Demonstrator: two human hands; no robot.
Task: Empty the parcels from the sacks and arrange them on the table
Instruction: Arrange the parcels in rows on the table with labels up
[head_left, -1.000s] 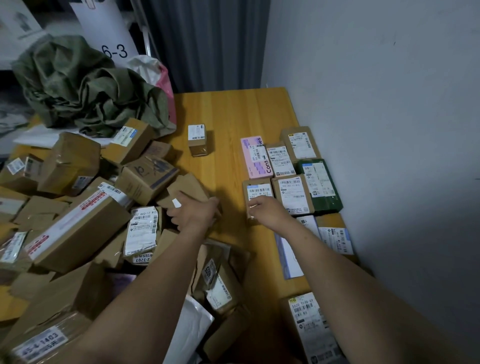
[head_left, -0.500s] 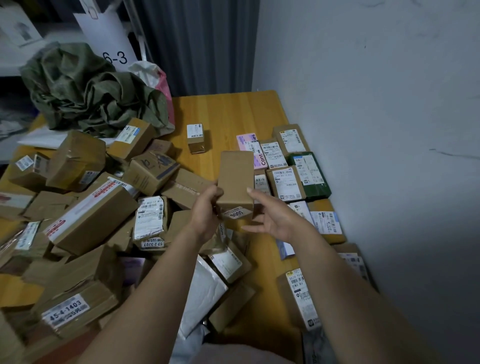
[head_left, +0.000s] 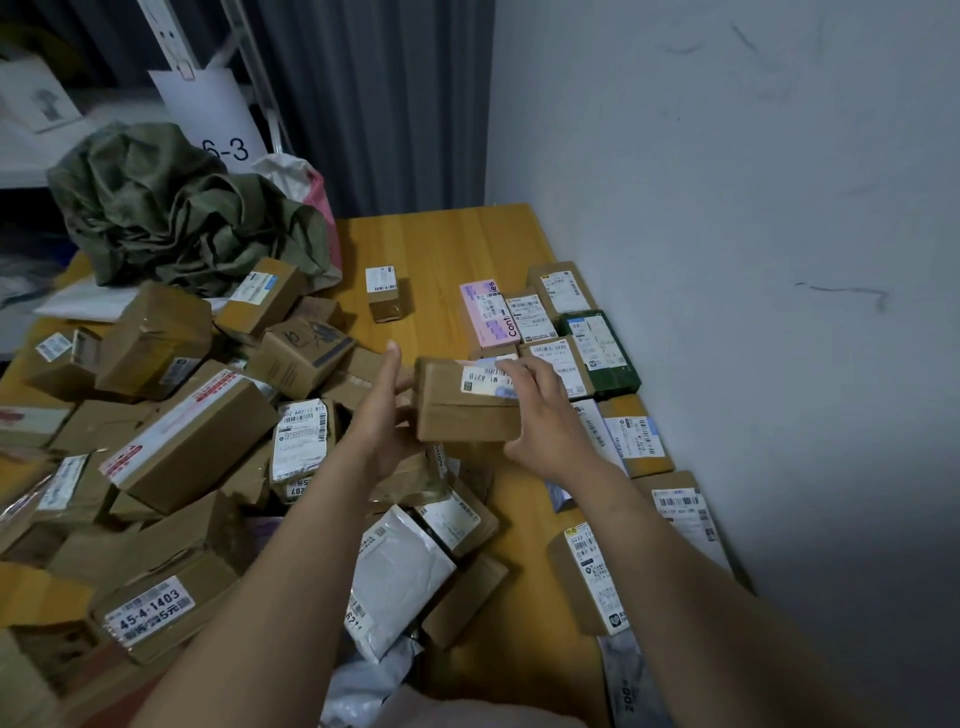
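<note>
The fingers (head_left: 519, 371) of the right hand (head_left: 548, 426) lie over the top of a brown box (head_left: 457, 415), thumb under its near right corner. The left hand (head_left: 382, 415) grasps the box's left end, thumb raised. Both hands hold it clear of the tabletop (head_left: 447, 244), about midway between the left and right edges, with the shipping label (head_left: 485, 382) turned upward. That is probably so the label can be read before a spot is chosen. Part of it reads "M1 AZ1B"; the rest is covered or too fine.

Just beyond the box, along the right edge, the sorted parcels (head_left: 561, 358) lie flat in tight rows, labels up, likely so each can be found at a glance. Among them are a pink box (head_left: 485, 312) printed "Cont…es" and a dark green box (head_left: 602, 343).

The unsorted pile (head_left: 192, 431) sprawls over the left half, boxes tilted at all angles. One carton (head_left: 156, 608) near the front left is marked "45-4-1403". A small box (head_left: 382, 288) stands alone toward the far edge. A crumpled green sack (head_left: 171, 208) slumps at the far left corner, and a white sign (head_left: 223, 119) behind it reads "6-3".
</note>
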